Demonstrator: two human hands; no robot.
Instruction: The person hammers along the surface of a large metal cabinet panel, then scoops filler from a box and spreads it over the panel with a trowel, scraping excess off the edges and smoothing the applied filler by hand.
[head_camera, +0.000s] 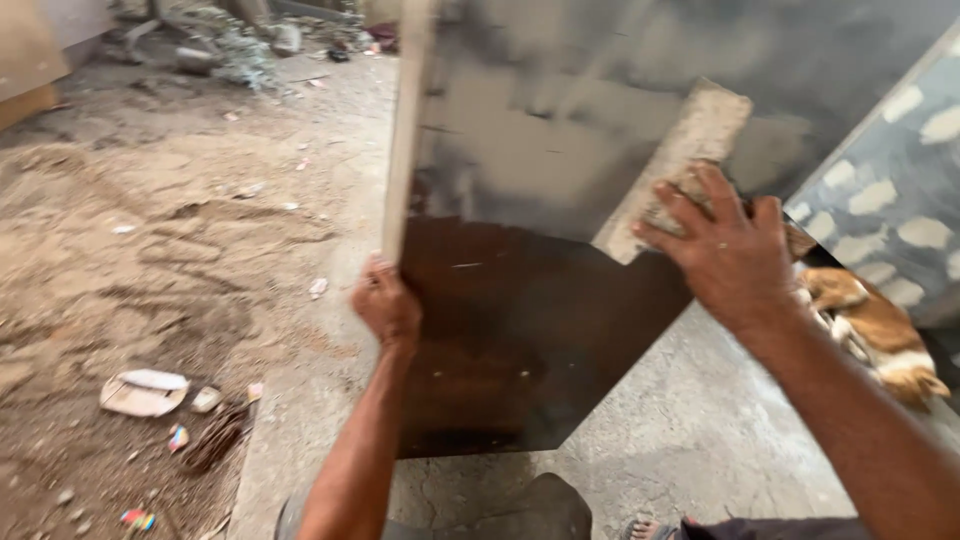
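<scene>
Your left hand (386, 302) was clenched on the pale left edge of the dark wooden board (520, 330), which stood upright on the concrete floor (690, 430) and tilted slightly. The grip sat about halfway up that edge, so the brown panel spread out to the right of it and ran on below it toward your knees.

Your right hand (722, 252) was closed around the lower end of a rough sanding block (680, 170), pressing it flat against the board's face. The block slanted up and to the right from that grip, its pale gritty side showing. Above and left of this hand the board's surface looked grey and dusty; below it the wood was dark brown and glossier.

The top of the board was cut off by the frame, and motion blur smeared its upper part. Your fingertips on the left hand were hidden behind the edge. Just beyond your right wrist lay a tan and white dog (870, 330), partly hidden by your forearm. Left of your left hand, sandy ground (150, 250) carried scattered litter (145, 392).
</scene>
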